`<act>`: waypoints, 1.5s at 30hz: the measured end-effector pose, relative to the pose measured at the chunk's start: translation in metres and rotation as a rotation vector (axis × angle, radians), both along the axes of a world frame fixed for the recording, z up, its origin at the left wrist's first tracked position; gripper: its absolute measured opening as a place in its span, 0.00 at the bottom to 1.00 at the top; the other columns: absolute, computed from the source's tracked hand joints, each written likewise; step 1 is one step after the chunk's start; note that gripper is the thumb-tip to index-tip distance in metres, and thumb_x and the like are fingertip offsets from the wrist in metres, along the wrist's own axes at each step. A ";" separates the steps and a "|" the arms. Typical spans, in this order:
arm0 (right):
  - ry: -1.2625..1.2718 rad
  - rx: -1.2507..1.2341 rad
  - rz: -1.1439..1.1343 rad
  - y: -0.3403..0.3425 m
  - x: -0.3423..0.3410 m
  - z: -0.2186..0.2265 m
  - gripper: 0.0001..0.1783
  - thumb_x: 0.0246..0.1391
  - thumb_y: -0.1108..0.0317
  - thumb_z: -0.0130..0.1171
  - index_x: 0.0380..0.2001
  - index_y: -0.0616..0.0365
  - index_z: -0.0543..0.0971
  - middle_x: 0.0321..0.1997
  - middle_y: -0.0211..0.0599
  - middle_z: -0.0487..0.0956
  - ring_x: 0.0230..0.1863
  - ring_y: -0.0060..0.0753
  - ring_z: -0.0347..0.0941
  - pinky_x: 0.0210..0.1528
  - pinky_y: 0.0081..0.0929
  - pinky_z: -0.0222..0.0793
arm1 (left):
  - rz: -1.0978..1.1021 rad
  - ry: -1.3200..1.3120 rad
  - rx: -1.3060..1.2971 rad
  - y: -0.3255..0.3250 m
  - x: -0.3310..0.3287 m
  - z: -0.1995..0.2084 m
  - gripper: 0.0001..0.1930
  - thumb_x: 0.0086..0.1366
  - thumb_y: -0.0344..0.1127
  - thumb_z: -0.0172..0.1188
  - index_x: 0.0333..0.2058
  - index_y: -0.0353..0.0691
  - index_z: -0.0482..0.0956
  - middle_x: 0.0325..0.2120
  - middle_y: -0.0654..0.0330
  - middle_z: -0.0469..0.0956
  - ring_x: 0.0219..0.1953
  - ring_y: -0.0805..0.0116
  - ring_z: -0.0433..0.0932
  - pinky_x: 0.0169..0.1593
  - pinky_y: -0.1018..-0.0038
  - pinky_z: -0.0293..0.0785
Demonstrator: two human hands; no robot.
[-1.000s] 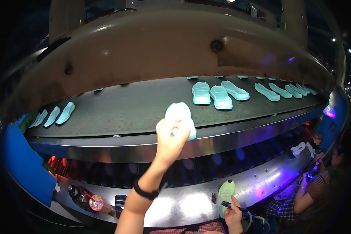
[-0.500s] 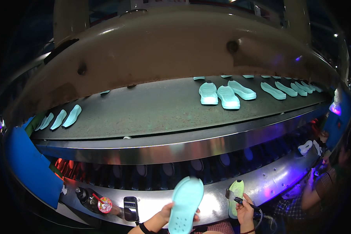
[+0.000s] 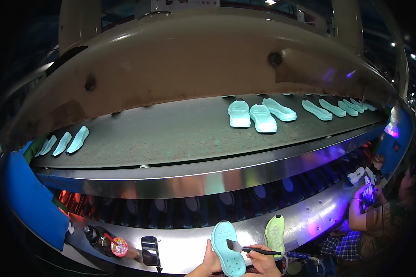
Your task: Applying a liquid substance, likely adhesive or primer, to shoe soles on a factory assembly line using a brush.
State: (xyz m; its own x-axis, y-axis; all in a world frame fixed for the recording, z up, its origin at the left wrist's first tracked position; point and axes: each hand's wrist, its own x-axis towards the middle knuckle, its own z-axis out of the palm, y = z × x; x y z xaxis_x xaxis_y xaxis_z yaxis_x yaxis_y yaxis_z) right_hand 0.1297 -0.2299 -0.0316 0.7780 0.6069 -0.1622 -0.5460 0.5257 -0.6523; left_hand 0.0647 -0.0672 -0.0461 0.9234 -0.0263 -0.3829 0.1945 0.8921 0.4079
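A turquoise shoe sole (image 3: pixel 223 233) is in my left hand (image 3: pixel 211 259), its hollow inner face turned up and small holes showing near its lower end. My right hand (image 3: pixel 262 262) grips a flat brush (image 3: pixel 234 245) by its black handle, and the bristles lie over the middle of that sole. Behind the brush handle, a yellow-green sole (image 3: pixel 275 231) rests on the metal ledge (image 3: pixel 189 235). A thin clear hose (image 3: pixel 285 265) hangs beside my right hand; where it joins is hard to see.
Several turquoise soles (image 3: pixel 263 118) lie on the dark conveyor belt (image 3: pixel 171 134) beneath a brown hood (image 3: pixel 180 60). A phone (image 3: pixel 149 250), a cup with a red straw (image 3: pixel 119 247) and a dark bottle (image 3: pixel 91 234) stand at left. A co-worker's arm (image 3: pixel 358 217) is at right.
My right hand has brought the brush left, off the yellow-green sole and over the turquoise one. The turquoise sole has tilted the other way. At right, the co-worker's hands have risen.
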 end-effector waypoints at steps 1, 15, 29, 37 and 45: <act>-0.019 -0.026 0.014 0.001 -0.003 0.002 0.12 0.41 0.84 0.55 0.34 0.68 0.74 0.35 0.47 0.76 0.36 0.35 0.74 0.43 0.27 0.69 | 0.045 0.006 0.008 -0.002 0.001 0.001 0.45 0.53 0.73 0.22 0.57 0.43 0.55 0.53 0.52 0.61 0.54 0.51 0.61 0.58 0.54 0.53; -0.288 -0.204 0.048 0.012 0.023 0.038 0.12 0.40 0.81 0.57 0.33 0.69 0.76 0.34 0.42 0.77 0.35 0.30 0.73 0.42 0.24 0.67 | 0.060 -0.203 -0.141 -0.001 0.011 0.020 0.39 0.57 0.67 0.24 0.57 0.44 0.53 0.52 0.49 0.61 0.53 0.47 0.62 0.55 0.48 0.56; -0.411 -0.379 0.037 0.035 0.052 0.057 0.11 0.43 0.76 0.60 0.33 0.69 0.77 0.31 0.38 0.78 0.33 0.22 0.72 0.38 0.18 0.68 | 0.070 -0.398 -0.246 -0.009 0.013 0.023 0.40 0.56 0.69 0.23 0.55 0.42 0.57 0.48 0.49 0.66 0.46 0.51 0.69 0.50 0.54 0.65; -1.426 -0.598 0.216 0.026 0.017 0.083 0.08 0.39 0.68 0.59 0.28 0.54 0.79 0.29 0.37 0.78 0.34 0.37 0.72 0.42 0.31 0.61 | 0.295 -0.189 0.010 0.017 0.011 0.017 0.37 0.57 0.68 0.27 0.49 0.43 0.64 0.45 0.54 0.69 0.46 0.57 0.69 0.50 0.60 0.65; -0.923 -0.470 0.092 0.022 0.028 0.099 0.09 0.40 0.75 0.61 0.30 0.61 0.79 0.31 0.39 0.78 0.33 0.29 0.74 0.37 0.21 0.68 | 0.071 -0.350 -0.217 0.000 0.002 0.044 0.39 0.56 0.69 0.28 0.52 0.43 0.63 0.47 0.54 0.68 0.45 0.55 0.71 0.48 0.59 0.68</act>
State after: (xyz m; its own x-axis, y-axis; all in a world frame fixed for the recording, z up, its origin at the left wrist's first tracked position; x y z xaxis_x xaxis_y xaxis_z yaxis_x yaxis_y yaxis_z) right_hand 0.1580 -0.2080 0.0673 0.6737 0.6997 0.2377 0.2450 0.0920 -0.9652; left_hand 0.0671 -0.0670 -0.0024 0.9993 -0.0030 -0.0380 0.0120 0.9707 0.2399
